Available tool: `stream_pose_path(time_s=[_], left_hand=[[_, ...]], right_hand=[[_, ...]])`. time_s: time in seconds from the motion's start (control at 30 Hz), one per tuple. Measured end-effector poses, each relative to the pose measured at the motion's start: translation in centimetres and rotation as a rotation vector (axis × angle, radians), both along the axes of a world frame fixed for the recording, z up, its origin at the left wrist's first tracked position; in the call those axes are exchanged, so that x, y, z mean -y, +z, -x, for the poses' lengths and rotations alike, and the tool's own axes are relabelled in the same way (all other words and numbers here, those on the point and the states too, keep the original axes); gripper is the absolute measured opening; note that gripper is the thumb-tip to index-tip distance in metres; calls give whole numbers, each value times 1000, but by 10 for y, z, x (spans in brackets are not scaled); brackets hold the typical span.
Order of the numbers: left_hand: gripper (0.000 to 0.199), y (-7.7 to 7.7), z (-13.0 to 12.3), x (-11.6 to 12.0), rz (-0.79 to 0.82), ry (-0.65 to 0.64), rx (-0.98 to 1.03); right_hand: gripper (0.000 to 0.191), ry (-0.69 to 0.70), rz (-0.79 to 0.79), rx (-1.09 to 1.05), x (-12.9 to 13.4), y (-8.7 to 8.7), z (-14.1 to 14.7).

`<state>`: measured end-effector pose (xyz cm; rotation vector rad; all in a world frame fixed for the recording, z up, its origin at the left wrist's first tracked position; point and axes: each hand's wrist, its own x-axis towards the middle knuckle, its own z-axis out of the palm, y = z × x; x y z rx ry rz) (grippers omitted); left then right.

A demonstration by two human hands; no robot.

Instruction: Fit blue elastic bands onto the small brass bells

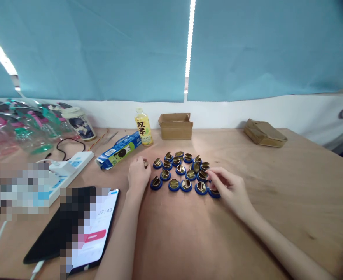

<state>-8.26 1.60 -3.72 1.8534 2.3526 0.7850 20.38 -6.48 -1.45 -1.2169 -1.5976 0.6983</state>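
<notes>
Blue-rimmed metal discs (pixel 181 169) lay between hands | right hand (pixel 232 188) nearer, fingers narrow | left hand (pixel 138 174) curled | both holds unclear

There's room on the table (pixel 291 186) right of the right fingers (pixel 214 174), but round things (pixel 174 184) block the way to the left fingers (pixel 141 161), and a blue box (pixel 116 153) sits beyond

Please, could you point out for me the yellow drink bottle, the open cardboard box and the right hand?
Yellow drink bottle (pixel 144 130): head view, label.
Open cardboard box (pixel 176 132): head view, front wall.
Right hand (pixel 229 187): head view, back.
</notes>
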Motion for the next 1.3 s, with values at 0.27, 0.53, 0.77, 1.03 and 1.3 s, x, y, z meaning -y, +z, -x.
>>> stream_pose_path(time_s=[0.27,0.53,0.77,1.03,1.3], left_hand=[[25,26,-22,14,-201,-104,81],[26,37,-87,50,-55,-753,767],[21,32,-93,53,87,-859,846],[19,25,-94,49,74,-841,932],[20,41,-88,47,15,-635,1019]], right_hand=[[20,43,-71,115,8,2,8],[19,201,-130,172,10,-2,16],[26,285,73,-166,5,-7,18],[25,378,363,-643,-3,-6,22],[21,446,553,-930,0,0,19]])
